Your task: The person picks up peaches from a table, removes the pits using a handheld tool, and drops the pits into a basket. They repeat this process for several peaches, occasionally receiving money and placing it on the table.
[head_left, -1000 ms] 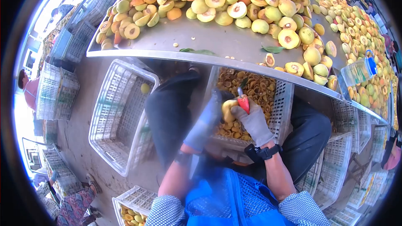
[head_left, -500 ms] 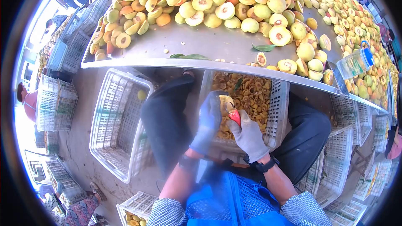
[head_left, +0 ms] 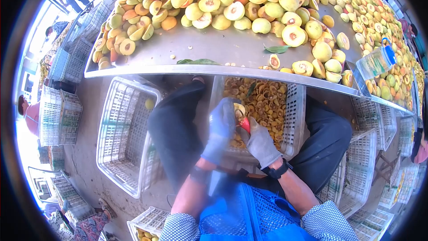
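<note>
My left hand (head_left: pixel 221 122), in a grey-blue glove, is closed around a halved peach (head_left: pixel 240 109) with its cut side facing right. My right hand (head_left: pixel 261 140), in a pale grey glove, grips a small red-handled tool (head_left: pixel 244 124). The tool's tip meets the cut face of the peach half; its exact shape is too blurred to make out. Both hands are between my knees, over a white crate (head_left: pixel 292 125) holding many small yellow-brown peach pieces (head_left: pixel 261 102).
A steel table (head_left: pixel 156 53) in front of me bears heaped halved peaches (head_left: pixel 214 0), green leaves (head_left: pixel 196 61) and a blue-capped plastic container (head_left: pixel 376 64). A white crate (head_left: pixel 122 151) with one fruit stands to my left. Stacked crates (head_left: pixel 359 169) line my right.
My right hand has shifted slightly left and down, bringing the red handle closer to my left hand. The tool's tip has moved against the peach half. The view has tilted a little.
</note>
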